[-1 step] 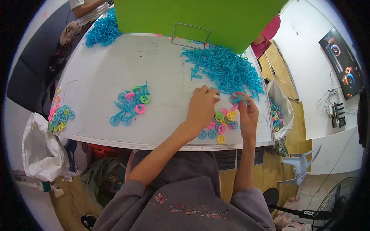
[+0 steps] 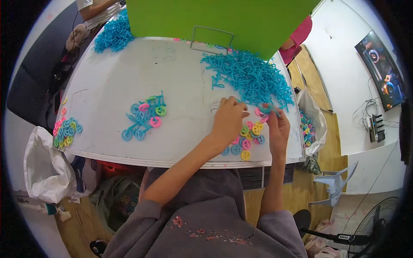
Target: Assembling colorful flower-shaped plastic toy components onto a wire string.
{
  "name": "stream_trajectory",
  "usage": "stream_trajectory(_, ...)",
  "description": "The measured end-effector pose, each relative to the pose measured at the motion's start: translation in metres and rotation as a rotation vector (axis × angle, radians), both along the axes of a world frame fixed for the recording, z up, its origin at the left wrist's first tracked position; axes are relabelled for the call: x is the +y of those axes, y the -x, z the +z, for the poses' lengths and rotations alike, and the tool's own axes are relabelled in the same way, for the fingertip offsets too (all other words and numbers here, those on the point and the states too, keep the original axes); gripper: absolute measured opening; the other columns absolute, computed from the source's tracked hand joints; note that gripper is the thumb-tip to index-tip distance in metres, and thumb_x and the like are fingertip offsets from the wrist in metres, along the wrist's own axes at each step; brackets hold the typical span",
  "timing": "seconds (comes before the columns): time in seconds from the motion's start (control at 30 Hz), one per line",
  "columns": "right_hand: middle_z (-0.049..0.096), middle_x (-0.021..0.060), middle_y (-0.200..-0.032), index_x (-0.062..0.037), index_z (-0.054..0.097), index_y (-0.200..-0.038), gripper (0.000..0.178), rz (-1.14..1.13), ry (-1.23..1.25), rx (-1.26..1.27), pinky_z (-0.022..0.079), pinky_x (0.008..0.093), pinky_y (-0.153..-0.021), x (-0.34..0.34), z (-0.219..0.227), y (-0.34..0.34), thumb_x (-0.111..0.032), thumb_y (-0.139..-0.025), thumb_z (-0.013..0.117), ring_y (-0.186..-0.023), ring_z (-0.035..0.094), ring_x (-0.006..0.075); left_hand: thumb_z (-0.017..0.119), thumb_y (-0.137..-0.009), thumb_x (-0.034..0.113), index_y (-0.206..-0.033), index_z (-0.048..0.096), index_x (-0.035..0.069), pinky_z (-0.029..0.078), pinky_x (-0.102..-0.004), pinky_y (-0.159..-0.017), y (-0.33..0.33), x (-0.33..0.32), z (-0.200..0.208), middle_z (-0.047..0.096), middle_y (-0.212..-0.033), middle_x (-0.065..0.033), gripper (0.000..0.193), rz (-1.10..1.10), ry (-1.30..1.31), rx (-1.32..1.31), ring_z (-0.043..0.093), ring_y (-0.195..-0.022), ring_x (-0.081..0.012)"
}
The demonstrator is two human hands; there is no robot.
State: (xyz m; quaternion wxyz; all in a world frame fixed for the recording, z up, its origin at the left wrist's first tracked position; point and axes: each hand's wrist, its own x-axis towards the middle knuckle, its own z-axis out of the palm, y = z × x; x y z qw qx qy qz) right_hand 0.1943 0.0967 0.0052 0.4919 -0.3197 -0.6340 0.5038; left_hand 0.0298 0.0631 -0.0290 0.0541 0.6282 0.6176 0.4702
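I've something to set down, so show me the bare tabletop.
Bare: the middle of the white tabletop, between the wheeled pieces and left hand; also between those pieces and the left wheel pile. Crowded: the right, with blue heap, loose wheels and right hand.

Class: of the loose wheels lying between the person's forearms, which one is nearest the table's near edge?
The lowest yellow wheel; the two blue wheels to its left and all others in that cluster lie farther back.
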Motion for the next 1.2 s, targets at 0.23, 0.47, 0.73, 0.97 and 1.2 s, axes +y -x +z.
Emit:
stream_trajectory(0.23, 0.065, 0.007, -0.088, 0.0022, 0.06, -0.103, 0.017, -0.043, 0.23, 0.282, 0.05, 0.0266, -0.077, -0.002, -0.003, -0.023, -0.013, -0.095, 0.058, -0.083, 0.061, 0.012, 0.073, -0.072, 0.015, -0.085, 0.063, 0.0, 0.047, -0.0422, -0.08, -0.033, 0.014, 0.001, 0.057, -0.098, -0.018, 0.022, -0.12, 0.265, 0.212, 0.052, -0.097, -0.0353)
stream_trajectory(0.47, 0.067, 0.008, -0.091, 0.0053, 0.064, -0.1, 0.017, -0.14, 0.106, -0.118, 0.049, 0.0223, -0.071, -0.005, 0.005, -0.015, -0.004, -0.087, 0.066, -0.079, 0.061, 0.0112, 0.071, -0.078, 0.013, -0.081, 0.062, 0.001, 0.049, -0.0372, -0.066, 0.0, 0.009, 0.013, 0.064, -0.076, -0.012, 0.015, 0.011, -0.015, -0.303, 0.062, -0.075, -0.0279)
stream_trajectory(0.73, 0.068, 0.0067, -0.089, 0.0021, 0.066, -0.094, 0.014, -0.016, -0.213, -0.37, 0.048, 0.0246, -0.076, -0.015, 0.012, 0.027, 0.005, -0.08, 0.066, -0.086, 0.062, 0.0132, 0.061, -0.092, 0.013, -0.094, 0.058, -0.001, 0.054, -0.029, -0.069, 0.029, -0.039, 0.043, 0.063, -0.085, -0.0064, 0.014, -0.218, 0.251, -0.929, 0.063, -0.08, -0.0129)
stream_trajectory(0.97, 0.069, 0.0111, -0.085, -0.0002, 0.068, -0.09, 0.013, -0.03, -0.306, -0.376, 0.048, 0.029, -0.075, -0.017, 0.023, 0.043, 0.002, -0.077, 0.068, -0.082, 0.065, 0.018, 0.054, -0.094, 0.004, -0.096, 0.052, -0.004, 0.059, -0.0294, -0.069, 0.031, -0.033, 0.038, 0.061, -0.09, -0.0113, 0.008, -0.176, 0.161, -0.967, 0.064, -0.079, -0.0166)
stream_trajectory(1.2, 0.069, 0.01, -0.086, 0.0014, 0.069, -0.091, 0.013, 0.02, -0.274, -0.443, 0.048, 0.0277, -0.076, -0.015, 0.021, 0.04, 0.004, -0.079, 0.066, -0.083, 0.064, 0.0161, 0.055, -0.092, 0.001, -0.093, 0.051, -0.004, 0.059, -0.0294, -0.068, 0.033, -0.029, 0.033, 0.061, -0.085, -0.0111, 0.006, -0.168, 0.128, -0.873, 0.064, -0.079, -0.0164)
